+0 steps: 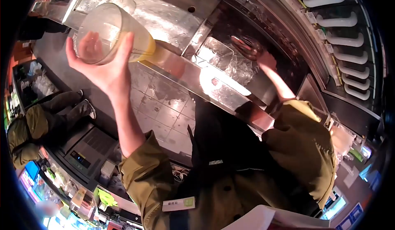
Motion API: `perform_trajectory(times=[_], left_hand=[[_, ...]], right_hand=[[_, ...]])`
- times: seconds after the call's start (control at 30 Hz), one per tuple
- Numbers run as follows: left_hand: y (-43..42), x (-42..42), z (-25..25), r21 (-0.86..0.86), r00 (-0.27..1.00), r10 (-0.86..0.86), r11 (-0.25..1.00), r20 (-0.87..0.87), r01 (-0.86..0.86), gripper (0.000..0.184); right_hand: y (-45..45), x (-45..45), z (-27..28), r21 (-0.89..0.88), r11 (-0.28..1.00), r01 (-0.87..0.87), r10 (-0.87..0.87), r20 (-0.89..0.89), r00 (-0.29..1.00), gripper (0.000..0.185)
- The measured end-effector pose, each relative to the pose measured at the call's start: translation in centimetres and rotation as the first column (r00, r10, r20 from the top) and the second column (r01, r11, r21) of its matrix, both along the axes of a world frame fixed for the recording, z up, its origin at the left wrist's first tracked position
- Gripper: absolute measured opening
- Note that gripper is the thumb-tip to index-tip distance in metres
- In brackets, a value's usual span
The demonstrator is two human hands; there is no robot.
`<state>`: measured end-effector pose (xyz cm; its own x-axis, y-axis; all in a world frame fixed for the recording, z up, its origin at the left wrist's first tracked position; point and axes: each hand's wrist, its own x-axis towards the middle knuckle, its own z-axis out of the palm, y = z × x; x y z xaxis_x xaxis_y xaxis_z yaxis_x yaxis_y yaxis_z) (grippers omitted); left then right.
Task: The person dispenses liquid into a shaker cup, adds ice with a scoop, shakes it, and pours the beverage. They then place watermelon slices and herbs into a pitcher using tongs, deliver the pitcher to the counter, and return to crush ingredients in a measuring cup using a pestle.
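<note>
My left hand [108, 67] is wrapped round a large clear pitcher [138, 28], holding it up and tilted over the steel counter's edge. Its mouth faces my side, and yellow liquid shows near its base. Over a dark steel well, my right hand [266, 62] is closed on a shiny, rounded scoop-like tool [248, 48], whose exact kind is unclear in the dim light. Just below that tool lies ice [239, 70]. Beside the ice sits a clear square container [214, 52].
A steel ledge [177, 67] runs along the front of the well. White dispenser handles [347, 39] line the upper right. A co-worker's legs [61, 106] are at the left, near a dark machine with a display [80, 159]. The tiled floor [160, 115] looks wet.
</note>
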<state>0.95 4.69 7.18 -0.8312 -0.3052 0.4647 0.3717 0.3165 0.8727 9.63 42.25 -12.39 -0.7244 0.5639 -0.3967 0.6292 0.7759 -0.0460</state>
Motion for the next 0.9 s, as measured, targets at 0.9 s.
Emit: perform_trajectory(times=[0.9], left_hand=[[-2.4,-1.8,4.5,-0.469,0.989,-0.093,0.872,0.117,0.138,0.096]], right_hand=[[8.9,3.6,-2.3,-0.501,0.777,-0.382,0.437,-0.008,0.899,0.034]])
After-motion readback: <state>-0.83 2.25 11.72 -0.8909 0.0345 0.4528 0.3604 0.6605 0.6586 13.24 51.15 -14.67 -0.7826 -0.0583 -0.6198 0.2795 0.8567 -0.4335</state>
